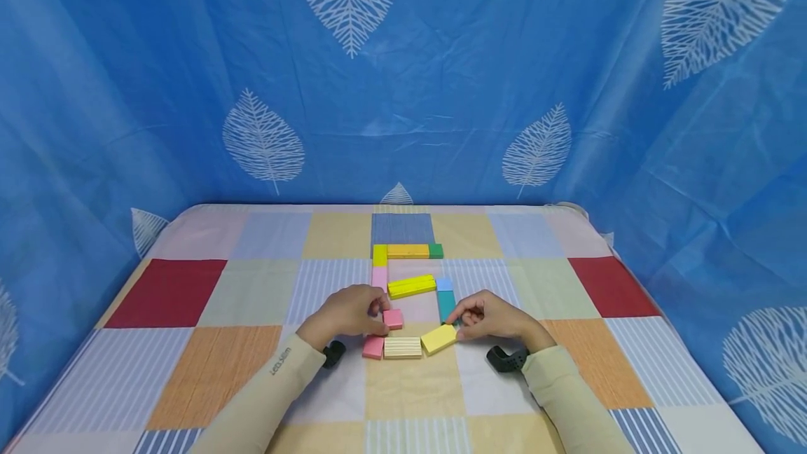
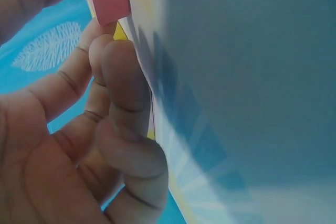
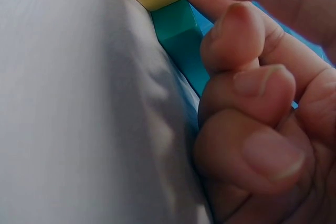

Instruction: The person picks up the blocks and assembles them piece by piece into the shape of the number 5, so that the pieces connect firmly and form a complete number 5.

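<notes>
My left hand (image 1: 349, 310) pinches a small pink block (image 1: 394, 319) between thumb and index finger; its other fingers curl loosely below the block in the left wrist view. Across from it, my right hand (image 1: 494, 317) holds a pale yellow block (image 1: 439, 340) by its right end, between thumb and index finger. That block lies tilted beside a cream ridged block (image 1: 402, 348). A second pink block (image 1: 373, 347) sits at the cream block's left end. In the right wrist view, a teal block (image 3: 181, 35) stands right up against the yellow one.
Behind the hands, an orange block (image 1: 408, 251) lies between a yellow-green block (image 1: 380, 255) and a green block (image 1: 436, 251). A light pink block (image 1: 379, 277), bright yellow sticks (image 1: 412, 286) and a light blue block (image 1: 444, 284) lie nearer. Blue leaf-print curtain (image 1: 403, 90) surrounds the patchwork-covered table (image 1: 252, 363).
</notes>
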A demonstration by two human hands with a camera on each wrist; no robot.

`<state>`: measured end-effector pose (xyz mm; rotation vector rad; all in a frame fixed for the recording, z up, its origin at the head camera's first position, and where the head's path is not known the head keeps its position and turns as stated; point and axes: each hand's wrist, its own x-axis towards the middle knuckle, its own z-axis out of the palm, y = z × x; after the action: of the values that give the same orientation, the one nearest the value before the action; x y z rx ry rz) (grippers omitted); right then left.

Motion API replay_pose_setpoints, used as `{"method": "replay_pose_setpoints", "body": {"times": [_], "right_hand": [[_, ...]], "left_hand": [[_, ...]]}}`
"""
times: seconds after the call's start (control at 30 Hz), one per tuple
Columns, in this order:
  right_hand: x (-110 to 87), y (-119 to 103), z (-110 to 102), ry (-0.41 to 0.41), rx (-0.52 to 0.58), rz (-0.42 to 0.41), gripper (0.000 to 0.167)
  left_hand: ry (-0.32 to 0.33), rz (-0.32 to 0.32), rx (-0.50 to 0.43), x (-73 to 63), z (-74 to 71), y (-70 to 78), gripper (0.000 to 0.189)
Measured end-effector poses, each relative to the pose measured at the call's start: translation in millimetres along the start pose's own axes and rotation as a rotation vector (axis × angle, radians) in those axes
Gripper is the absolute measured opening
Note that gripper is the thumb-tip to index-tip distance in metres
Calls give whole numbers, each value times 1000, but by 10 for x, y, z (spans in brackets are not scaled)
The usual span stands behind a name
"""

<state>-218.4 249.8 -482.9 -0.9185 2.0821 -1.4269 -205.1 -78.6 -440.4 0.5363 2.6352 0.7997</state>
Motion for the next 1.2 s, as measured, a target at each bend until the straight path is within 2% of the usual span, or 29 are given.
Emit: {"method": "replay_pose_setpoints", "body": {"times": [0.2,0.43,0.57,0.87,1.2], "right_hand": [[15,2,2,-6,14,-11,22],[3,7,-8,1,3,-2,23],[-12,10,-8,6,1,14,23],[-12,-11,9,16,6,47,25],[4,-18,15,10,18,47,26]], "left_hand": [[33,-15,7,-28,-17,-94,23],[77,-51,8,-142,-81,-233,24],[94,-44,14,-194,-131,-319,26],[57,43,-42,-293,-242,-445,25],[-1,77,-156,-348,-272,-475,29]]}}
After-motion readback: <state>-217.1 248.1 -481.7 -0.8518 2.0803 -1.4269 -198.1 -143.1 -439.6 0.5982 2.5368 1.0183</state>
